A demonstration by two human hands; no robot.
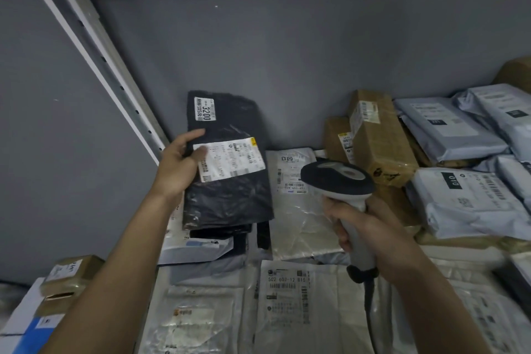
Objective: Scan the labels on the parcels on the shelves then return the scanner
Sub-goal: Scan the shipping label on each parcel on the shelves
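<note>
Both hands (175, 165) (363, 227) raised forward, fingers gripping.

A parcel depot's storeroom: labelled mailer bags (448, 126) and taped cartons (379, 141) crowd a metal shelf (94, 29).

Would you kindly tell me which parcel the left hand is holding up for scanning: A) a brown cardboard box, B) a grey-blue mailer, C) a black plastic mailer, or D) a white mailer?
C: the left hand grips the black plastic mailer by its edge, tilted up, while the right hand holds the scanner beside it.
</note>
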